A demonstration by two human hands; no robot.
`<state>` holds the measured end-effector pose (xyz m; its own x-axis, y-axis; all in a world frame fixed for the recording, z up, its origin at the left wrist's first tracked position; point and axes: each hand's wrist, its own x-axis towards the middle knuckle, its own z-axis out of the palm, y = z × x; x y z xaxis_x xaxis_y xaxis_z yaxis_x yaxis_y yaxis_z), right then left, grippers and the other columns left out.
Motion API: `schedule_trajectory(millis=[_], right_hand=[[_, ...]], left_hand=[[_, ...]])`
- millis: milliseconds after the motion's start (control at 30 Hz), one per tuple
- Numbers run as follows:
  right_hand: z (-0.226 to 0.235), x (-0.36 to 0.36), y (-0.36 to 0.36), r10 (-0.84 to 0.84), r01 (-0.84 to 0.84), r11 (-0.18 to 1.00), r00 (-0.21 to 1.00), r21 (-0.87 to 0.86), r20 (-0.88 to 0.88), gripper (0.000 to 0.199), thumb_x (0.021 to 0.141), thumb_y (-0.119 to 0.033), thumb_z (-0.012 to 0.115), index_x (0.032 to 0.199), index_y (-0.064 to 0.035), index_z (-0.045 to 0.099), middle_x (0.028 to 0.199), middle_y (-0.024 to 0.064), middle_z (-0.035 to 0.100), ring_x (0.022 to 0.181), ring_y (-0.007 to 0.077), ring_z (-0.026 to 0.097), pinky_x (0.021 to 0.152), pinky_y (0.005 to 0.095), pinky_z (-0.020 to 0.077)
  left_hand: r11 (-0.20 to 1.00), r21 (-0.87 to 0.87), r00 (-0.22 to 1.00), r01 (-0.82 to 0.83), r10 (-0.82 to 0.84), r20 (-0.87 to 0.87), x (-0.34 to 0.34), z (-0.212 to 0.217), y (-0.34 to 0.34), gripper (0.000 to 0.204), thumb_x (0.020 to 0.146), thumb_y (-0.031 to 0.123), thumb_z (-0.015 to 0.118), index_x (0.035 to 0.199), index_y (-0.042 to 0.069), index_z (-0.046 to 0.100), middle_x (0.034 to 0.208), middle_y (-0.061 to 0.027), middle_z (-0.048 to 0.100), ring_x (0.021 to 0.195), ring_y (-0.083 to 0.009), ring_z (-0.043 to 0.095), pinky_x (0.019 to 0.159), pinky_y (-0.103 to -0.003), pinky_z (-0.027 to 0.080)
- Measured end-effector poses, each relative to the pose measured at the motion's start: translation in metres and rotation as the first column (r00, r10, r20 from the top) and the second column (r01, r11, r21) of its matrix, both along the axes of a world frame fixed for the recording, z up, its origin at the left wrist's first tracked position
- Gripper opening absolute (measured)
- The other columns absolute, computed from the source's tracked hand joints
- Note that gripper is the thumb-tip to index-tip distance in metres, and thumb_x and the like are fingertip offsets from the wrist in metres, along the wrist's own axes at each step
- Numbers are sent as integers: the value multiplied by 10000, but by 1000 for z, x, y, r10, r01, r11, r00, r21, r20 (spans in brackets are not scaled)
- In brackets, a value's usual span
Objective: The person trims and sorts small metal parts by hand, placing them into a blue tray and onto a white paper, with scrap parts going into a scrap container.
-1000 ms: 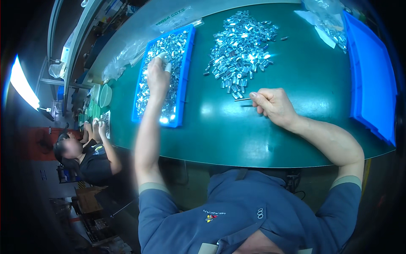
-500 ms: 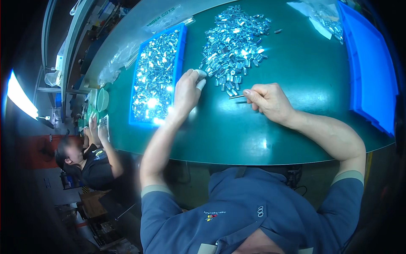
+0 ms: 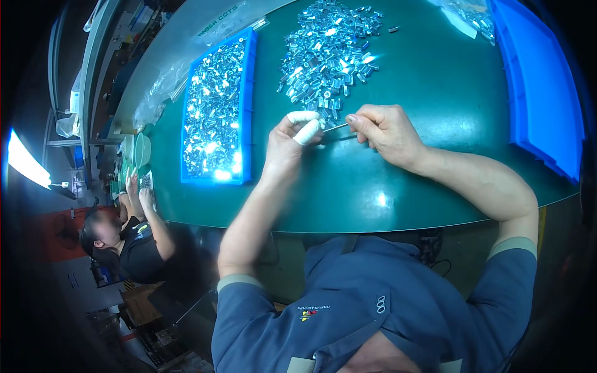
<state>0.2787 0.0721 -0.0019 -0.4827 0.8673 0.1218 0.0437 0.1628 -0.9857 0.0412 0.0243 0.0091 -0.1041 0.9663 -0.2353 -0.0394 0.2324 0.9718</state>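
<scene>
The right hand pinches a thin, smooth metal rod between thumb and fingers, level above the glossy green tabletop. At its left end, the left hand curls its fingertips together, matte white finger cots covering two; whether they grip anything cannot be told. Just beyond lies a loose pile of short, shiny metal pieces. More fill the ribbed blue tray at left.
</scene>
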Motion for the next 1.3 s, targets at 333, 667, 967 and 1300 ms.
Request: schedule_trajectory(millis=[333,667,967,1300], right_hand=[[2,0,2,-10,8,998,999,-60,-36,433,1063,-363,609,802,-31,703,646,38,671,547,106,595,504,300,459],[0,3,1,123,-118,990,991,-77,61,483,1070,-395,598,781,-24,712,617,39,654,527,100,592,482,279,451],[-2,0,2,71,-71,993,997,-91,-7,441,1064,-377,613,804,-34,712,612,21,653,504,78,568,466,279,437],[3,1,2,122,-118,989,992,-94,32,408,1069,-349,608,840,-27,711,652,14,652,542,66,558,492,244,434]], left_hand=[[998,-3,983,-65,65,174,12,2,-13,233,945,57,756,1155,31,659,1005,-81,733,882,-160,738,793,-257,613],[998,53,984,-33,23,178,33,4,-13,195,949,45,752,1115,36,651,1006,-84,736,887,-164,735,817,-271,607],[906,424,936,-15,162,-313,-41,23,6,166,934,17,748,1085,24,680,1057,-72,746,946,-145,699,865,-296,561],[792,607,170,-66,608,-775,-179,69,64,187,917,70,759,1100,35,740,1014,-78,773,922,-139,716,843,-301,570]])
